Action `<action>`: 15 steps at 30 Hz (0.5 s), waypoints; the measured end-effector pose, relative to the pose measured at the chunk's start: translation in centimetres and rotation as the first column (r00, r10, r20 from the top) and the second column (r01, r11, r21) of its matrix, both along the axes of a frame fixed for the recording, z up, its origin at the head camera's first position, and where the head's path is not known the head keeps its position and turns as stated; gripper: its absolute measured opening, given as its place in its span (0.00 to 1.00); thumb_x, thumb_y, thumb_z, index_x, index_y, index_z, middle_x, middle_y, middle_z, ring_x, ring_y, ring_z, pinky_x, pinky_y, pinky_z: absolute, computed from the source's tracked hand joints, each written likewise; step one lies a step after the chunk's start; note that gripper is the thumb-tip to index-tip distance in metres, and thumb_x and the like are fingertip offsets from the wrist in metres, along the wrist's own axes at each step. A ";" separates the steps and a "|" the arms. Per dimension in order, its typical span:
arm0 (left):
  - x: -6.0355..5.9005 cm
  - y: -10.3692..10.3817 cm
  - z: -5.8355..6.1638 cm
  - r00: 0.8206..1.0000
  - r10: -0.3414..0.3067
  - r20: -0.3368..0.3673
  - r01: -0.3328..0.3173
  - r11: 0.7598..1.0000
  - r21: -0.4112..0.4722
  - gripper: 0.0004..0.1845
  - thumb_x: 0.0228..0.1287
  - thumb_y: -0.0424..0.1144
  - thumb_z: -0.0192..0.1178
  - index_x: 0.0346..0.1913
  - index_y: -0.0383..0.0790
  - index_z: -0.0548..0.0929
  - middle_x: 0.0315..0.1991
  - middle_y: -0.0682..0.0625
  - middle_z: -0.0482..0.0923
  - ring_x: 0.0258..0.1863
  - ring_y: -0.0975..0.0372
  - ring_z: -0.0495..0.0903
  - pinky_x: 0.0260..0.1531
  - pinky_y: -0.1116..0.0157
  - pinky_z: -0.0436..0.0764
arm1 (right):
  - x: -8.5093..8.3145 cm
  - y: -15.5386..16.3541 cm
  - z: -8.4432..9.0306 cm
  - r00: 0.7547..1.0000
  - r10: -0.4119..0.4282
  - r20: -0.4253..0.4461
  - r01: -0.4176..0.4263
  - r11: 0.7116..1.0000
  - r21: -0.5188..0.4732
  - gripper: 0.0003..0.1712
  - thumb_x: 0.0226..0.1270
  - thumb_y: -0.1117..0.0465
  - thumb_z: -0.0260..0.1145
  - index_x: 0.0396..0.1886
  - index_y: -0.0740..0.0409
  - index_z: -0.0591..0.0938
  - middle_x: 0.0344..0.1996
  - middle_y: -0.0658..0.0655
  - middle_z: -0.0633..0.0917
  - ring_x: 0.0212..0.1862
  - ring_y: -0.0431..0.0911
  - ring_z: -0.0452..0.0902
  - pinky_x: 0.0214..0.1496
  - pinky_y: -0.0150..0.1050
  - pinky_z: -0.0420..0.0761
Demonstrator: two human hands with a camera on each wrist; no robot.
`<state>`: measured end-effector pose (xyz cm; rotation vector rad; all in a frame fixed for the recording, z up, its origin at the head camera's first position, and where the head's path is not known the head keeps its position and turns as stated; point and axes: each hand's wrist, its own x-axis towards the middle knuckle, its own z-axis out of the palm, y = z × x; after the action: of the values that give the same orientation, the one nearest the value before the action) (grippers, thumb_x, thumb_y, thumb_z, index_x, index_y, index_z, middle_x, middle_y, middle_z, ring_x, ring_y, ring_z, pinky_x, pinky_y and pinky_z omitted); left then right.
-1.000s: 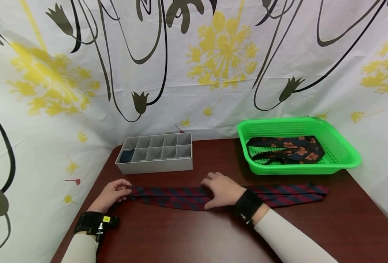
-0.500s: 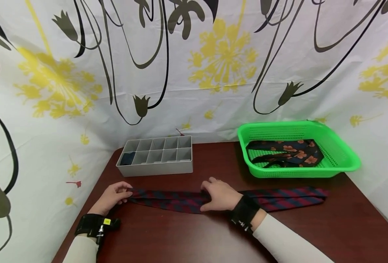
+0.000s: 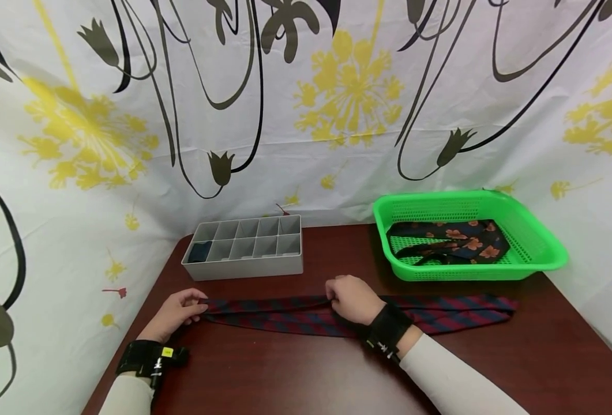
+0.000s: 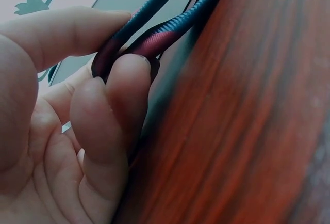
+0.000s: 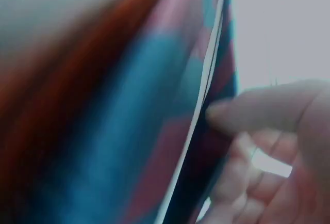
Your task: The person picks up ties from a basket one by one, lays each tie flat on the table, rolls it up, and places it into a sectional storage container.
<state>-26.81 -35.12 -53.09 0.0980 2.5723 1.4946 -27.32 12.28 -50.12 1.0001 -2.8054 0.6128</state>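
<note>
A necktie [image 3: 295,323] with dark red and navy stripes lies doubled across the table, its layers side by side. At its left end my left hand [image 3: 173,311] pinches the fold between thumb and fingers. In the left wrist view the tie's looped end [image 4: 149,41] sits between the fingertips. Around the tie's middle, my right hand [image 3: 355,298] pinches the far strip with curled fingers. The right wrist view shows the thumb [image 5: 227,115] on the striped cloth, the other fingers behind it, partly hidden and blurred.
A grey divided box [image 3: 248,266] stands behind the tie at the left, with a dark blue folded cloth [image 3: 199,252] in one compartment. At the back right is a green basket [image 3: 472,271] holding a dark floral necktie [image 3: 479,245]. A patterned curtain [image 3: 285,115] hangs behind the table.
My right hand has shifted slightly right, and its spread fingers have curled to take hold of the tie's far strip. The left hand keeps its pinch at the left end.
</note>
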 end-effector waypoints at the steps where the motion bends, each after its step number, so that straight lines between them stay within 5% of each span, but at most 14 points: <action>1: 0.0 -0.1 -0.1 1.000 -0.001 0.003 0.001 1.000 -0.002 0.15 0.72 0.41 0.69 0.53 0.34 0.84 0.27 0.54 0.82 0.28 0.59 0.83 0.29 0.65 0.82 | 0.1 0.0 0.2 1.000 0.010 0.019 -0.010 1.000 -0.002 0.11 0.56 0.71 0.72 0.28 0.50 0.82 0.23 0.45 0.79 0.27 0.38 0.71 0.32 0.34 0.75; 8: 0.1 -0.2 -0.1 1.000 -0.013 -0.001 0.013 1.000 0.012 0.17 0.72 0.39 0.69 0.55 0.31 0.82 0.28 0.53 0.82 0.27 0.60 0.82 0.29 0.65 0.82 | 1.0 -0.2 1.5 0.966 0.171 0.193 -0.184 0.982 0.047 0.19 0.50 0.71 0.72 0.17 0.42 0.76 0.15 0.38 0.70 0.23 0.35 0.64 0.26 0.29 0.68; 15: 0.0 -0.1 0.5 1.000 -0.027 -0.008 0.027 0.999 0.030 0.17 0.72 0.36 0.68 0.57 0.29 0.82 0.27 0.52 0.83 0.27 0.61 0.82 0.29 0.66 0.83 | 1.4 -0.8 1.2 0.929 0.177 0.325 -0.220 0.970 0.101 0.18 0.52 0.67 0.76 0.16 0.43 0.79 0.15 0.38 0.72 0.22 0.34 0.65 0.26 0.29 0.68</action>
<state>-26.81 -35.18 -52.56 0.1415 2.5445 1.5261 -25.90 11.52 -48.93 1.3354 -3.0797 0.6630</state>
